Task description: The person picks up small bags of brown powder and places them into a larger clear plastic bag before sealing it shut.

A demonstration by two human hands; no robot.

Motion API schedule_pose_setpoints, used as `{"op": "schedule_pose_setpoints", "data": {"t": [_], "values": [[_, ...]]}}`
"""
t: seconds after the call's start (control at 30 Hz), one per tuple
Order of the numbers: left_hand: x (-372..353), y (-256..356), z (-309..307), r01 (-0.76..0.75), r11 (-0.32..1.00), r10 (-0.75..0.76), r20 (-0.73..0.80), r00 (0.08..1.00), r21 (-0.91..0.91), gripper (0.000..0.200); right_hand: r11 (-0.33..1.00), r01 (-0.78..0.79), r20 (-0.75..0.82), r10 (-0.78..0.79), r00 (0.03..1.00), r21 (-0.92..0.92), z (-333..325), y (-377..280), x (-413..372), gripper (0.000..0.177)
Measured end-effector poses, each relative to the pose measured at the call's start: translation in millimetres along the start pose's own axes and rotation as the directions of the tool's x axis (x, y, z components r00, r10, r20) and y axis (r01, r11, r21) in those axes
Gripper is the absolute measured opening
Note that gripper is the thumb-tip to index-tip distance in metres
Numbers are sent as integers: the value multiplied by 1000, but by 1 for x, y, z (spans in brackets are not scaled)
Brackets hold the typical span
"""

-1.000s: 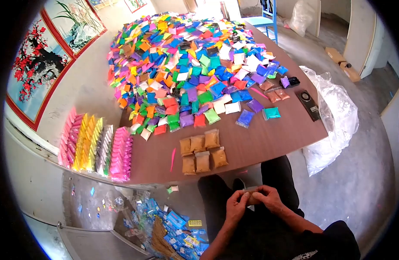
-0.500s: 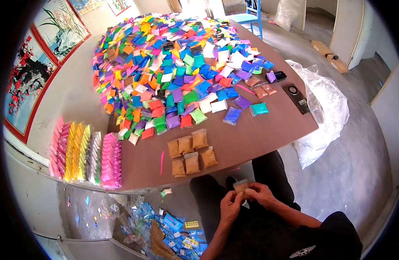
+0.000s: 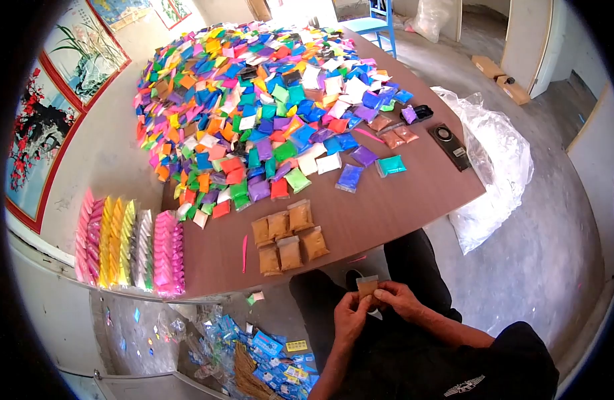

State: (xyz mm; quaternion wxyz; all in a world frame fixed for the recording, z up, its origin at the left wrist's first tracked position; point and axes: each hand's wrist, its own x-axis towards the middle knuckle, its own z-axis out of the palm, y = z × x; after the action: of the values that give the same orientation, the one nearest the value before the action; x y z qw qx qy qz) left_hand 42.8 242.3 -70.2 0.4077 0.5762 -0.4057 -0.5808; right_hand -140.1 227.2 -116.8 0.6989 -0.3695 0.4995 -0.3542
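Observation:
Between my two hands, over my lap, is a small clear packet of brown clay [image 3: 367, 286]. My left hand [image 3: 352, 315] pinches its lower left side, thumb and fingers closed. On its right side my right hand [image 3: 397, 300] grips it the same way. Several similar brown packets [image 3: 289, 253] lie in two rows on the table's near edge, in front of my hands. Left of them is a thin pink plastic stick [image 3: 245, 254].
A large heap of coloured packets [image 3: 253, 113] covers the far part of the brown table [image 3: 380, 207]. Long bags of packets [image 3: 130, 247] line the left corner. A black phone-like device [image 3: 450, 147] lies at right, beside a big plastic bag [image 3: 497, 153]. Blue wrappers [image 3: 267, 347] litter the floor.
The view has shifted slightly, so the table and packets sit a little further left. Both hands still hold the brown packet, with the fingers barely moved.

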Motion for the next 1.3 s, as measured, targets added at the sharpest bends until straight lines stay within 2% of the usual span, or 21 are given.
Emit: {"op": "schedule_pose_setpoints", "data": {"t": [0.07,0.2,0.3,0.37,0.5,0.6,0.67,0.7,0.77,0.87,1.1,1.2,1.27,1.3], "values": [[-1,7,0,-6,996,7,-10,1000,93,27,999,-34,9,34,999,-17,1,-8,-2,34],[-3,9,0,-30,990,26,28,999,137,28,996,-80,34,78,996,51,-3,-3,1,34],[0,-4,-2,29,996,-33,55,998,83,30,1000,1,16,-2,1000,23,-5,1,1,33],[1,-20,-5,62,998,-62,15,998,5,30,988,63,74,-53,996,-138,-8,10,6,34],[0,-16,-7,63,998,-63,6,998,-6,28,989,45,48,-39,998,-138,1,-10,-3,35],[1,-20,-7,-5,998,5,-3,1000,-60,26,998,-12,88,18,996,-62,-3,-11,-2,36],[-4,-2,-3,41,999,-41,2,999,20,25,1000,10,106,-12,994,15,-7,-1,1,36],[-3,-4,-2,41,999,-41,3,999,19,25,1000,10,105,-11,994,14,-7,-2,1,36],[-2,-12,0,39,998,-40,-11,999,-58,24,990,71,81,-61,995,-121,-6,-4,1,25],[-2,-13,-4,72,996,-70,33,997,-48,26,987,68,99,-54,994,-144,-3,-14,-3,24],[-1,-8,-8,27,1000,-26,63,998,-15,27,998,35,97,-30,995,-50,-1,-17,-3,27],[-3,9,-1,46,999,-46,20,999,-25,26,1000,-17,75,19,997,-26,-2,-14,-1,37],[-3,14,0,105,989,-109,40,993,102,27,999,-54,-55,53,997,-8,2,-22,-3,39],[-3,12,-1,107,989,-111,37,993,102,27,998,-56,-52,55,997,-8,1,-19,-2,39]]}}
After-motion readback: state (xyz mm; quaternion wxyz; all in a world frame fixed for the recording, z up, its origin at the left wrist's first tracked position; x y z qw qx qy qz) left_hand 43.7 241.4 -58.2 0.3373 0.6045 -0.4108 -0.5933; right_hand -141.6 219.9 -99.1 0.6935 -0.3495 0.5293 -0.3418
